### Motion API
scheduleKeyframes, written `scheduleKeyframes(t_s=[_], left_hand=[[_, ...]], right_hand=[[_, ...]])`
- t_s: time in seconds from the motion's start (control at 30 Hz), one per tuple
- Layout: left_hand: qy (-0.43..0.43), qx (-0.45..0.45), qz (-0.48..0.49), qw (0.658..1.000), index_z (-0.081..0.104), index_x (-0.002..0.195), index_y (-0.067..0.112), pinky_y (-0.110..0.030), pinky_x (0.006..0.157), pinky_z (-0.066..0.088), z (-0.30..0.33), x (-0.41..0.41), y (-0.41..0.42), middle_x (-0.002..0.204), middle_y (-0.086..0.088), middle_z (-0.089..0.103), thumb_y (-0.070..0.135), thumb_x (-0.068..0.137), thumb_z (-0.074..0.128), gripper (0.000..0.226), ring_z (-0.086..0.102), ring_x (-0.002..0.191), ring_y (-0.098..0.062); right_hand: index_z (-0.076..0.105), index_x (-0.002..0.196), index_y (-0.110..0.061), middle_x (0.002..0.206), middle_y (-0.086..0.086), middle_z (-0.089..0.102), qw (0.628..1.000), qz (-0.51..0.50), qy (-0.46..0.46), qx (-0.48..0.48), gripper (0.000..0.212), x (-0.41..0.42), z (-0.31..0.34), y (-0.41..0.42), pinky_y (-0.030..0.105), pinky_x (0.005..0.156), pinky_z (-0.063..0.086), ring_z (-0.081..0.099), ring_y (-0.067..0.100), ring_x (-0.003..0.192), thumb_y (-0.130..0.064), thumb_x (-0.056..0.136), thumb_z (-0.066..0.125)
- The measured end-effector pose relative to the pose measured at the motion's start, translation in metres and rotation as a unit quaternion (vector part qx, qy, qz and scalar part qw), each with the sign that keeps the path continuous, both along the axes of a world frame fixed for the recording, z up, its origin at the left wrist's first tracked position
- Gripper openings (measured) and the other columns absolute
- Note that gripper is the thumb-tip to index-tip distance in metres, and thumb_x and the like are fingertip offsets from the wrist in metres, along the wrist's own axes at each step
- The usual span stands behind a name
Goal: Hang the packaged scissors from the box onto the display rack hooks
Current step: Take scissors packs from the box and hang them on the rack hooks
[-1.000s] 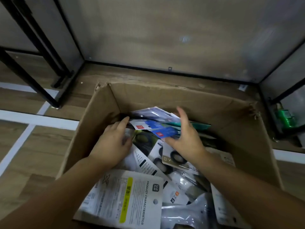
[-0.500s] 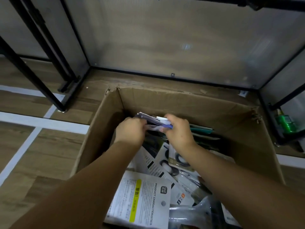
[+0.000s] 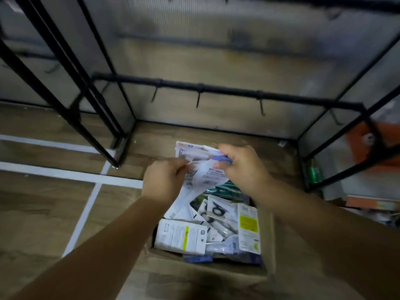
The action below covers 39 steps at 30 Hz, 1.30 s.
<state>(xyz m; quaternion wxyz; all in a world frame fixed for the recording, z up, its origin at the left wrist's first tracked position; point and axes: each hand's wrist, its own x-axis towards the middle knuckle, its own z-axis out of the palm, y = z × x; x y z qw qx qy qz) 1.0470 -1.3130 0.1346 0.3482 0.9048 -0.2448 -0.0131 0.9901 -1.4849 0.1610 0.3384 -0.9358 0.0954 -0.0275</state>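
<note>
Underfoot, wood-look floor (image 3: pixel 39 202), white lines (image 3: pixel 65 174)

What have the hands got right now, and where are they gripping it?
Both hands hold a small bunch of packaged scissors above the box: left hand on the left edge, right hand pinching the upper right end.

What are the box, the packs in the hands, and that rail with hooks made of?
The box looks like plain brown cardboard, matte, with a folded flap. The packs seem to be printed white card, perhaps with clear plastic; blur leaves that open. The rail and its hooks look like black painted metal, thin and rigid.
</note>
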Motion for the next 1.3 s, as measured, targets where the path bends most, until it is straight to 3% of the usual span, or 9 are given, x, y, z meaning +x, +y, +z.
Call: scheduleKeyframes(t_s=[0.17,0.27,0.5,0.67,0.87,0.97,1.13,1.23,1.3], left_hand=[[0.05,-0.066,-0.037,0.996,0.07,0.073,0.009,-0.01,0.05,0.031,0.205,-0.009,0.004,0.052,0.011,0.048,0.025,0.083,0.064,0.019,0.053,0.057,-0.008],[0.027,-0.079,-0.075,0.994,0.072,0.079,0.011,-0.012,0.056,0.037,0.311,-0.018,0.009,0.062,0.012,0.065,0.018,0.086,0.064,0.013,0.051,0.057,0.004],[-0.211,-0.132,-0.105,0.963,0.074,0.087,0.01,-0.031,0.057,0.048,0.502,-0.036,0.0,0.069,-0.01,0.071,0.032,0.082,0.053,0.031,0.064,0.061,-0.024],[-0.267,-0.2,-0.076,0.94,0.069,0.082,0.004,-0.028,0.051,0.042,0.56,-0.053,-0.009,0.058,-0.002,0.06,0.033,0.084,0.052,0.034,0.053,0.05,-0.018],[-0.263,-0.294,-0.061,0.917,0.069,0.085,0.003,-0.036,0.064,0.046,0.601,-0.071,-0.027,0.065,-0.007,0.064,0.031,0.084,0.053,0.032,0.054,0.061,-0.018],[-0.266,-0.311,-0.059,0.911,0.069,0.085,0.003,-0.039,0.063,0.047,0.61,-0.078,-0.034,0.066,-0.006,0.062,0.024,0.089,0.06,0.023,0.052,0.059,-0.017],[-0.335,-0.291,-0.029,0.896,0.073,0.084,0.004,-0.037,0.082,0.044,0.612,-0.072,-0.038,0.095,0.002,0.049,0.028,0.08,0.064,0.026,0.052,0.094,-0.026],[-0.247,-0.306,-0.051,0.918,0.057,0.088,0.025,-0.033,0.092,0.041,0.612,-0.071,-0.034,0.105,0.006,0.047,0.034,0.077,0.069,0.018,0.049,0.104,-0.017],[-0.086,-0.367,-0.092,0.922,0.042,0.102,0.033,-0.034,0.092,0.046,0.613,-0.071,-0.031,0.114,0.01,0.051,0.042,0.065,0.077,0.052,0.053,0.111,-0.013]], right_hand=[[0.045,0.067,-0.021,0.068,-0.003,0.063,0.998,-0.01,0.0,0.063,0.035,-0.014,0.216,-0.006,0.02,0.053,0.033,0.054,0.01,0.066,-0.004,0.075,0.074],[0.055,0.081,-0.007,0.075,0.009,0.057,0.999,0.012,-0.007,0.036,0.025,-0.028,0.329,-0.006,0.024,0.056,0.032,0.049,0.017,0.073,-0.008,0.072,0.078],[0.057,0.089,0.003,0.081,0.008,0.064,0.988,0.009,-0.154,0.007,0.032,-0.057,0.514,-0.01,0.03,0.062,0.039,0.058,0.023,0.076,-0.009,0.07,0.079],[0.054,0.074,-0.025,0.071,-0.008,0.063,0.976,0.031,-0.218,0.002,0.032,-0.076,0.583,-0.017,0.025,0.062,0.04,0.056,0.006,0.067,-0.007,0.069,0.08],[0.059,0.087,-0.009,0.067,-0.002,0.064,0.968,0.027,-0.25,0.013,0.029,-0.091,0.621,-0.023,0.021,0.059,0.04,0.048,0.001,0.059,0.0,0.067,0.079],[0.051,0.073,-0.027,0.059,-0.008,0.057,0.968,0.02,-0.248,-0.014,0.038,-0.096,0.632,-0.023,0.012,0.052,0.037,0.046,-0.004,0.05,-0.002,0.067,0.079],[0.055,0.088,-0.018,0.09,0.002,0.067,0.974,0.016,-0.22,-0.043,0.032,-0.1,0.637,-0.025,0.031,0.074,0.051,0.064,0.014,0.082,-0.007,0.07,0.078],[0.05,0.079,-0.031,0.084,-0.007,0.062,0.973,0.016,-0.221,-0.064,0.038,-0.102,0.639,-0.026,0.027,0.069,0.048,0.061,0.011,0.078,-0.007,0.071,0.077],[0.051,0.078,-0.032,0.079,-0.013,0.059,0.971,0.01,-0.228,-0.064,0.038,-0.103,0.642,-0.027,0.024,0.063,0.042,0.056,0.004,0.072,-0.006,0.071,0.077]])
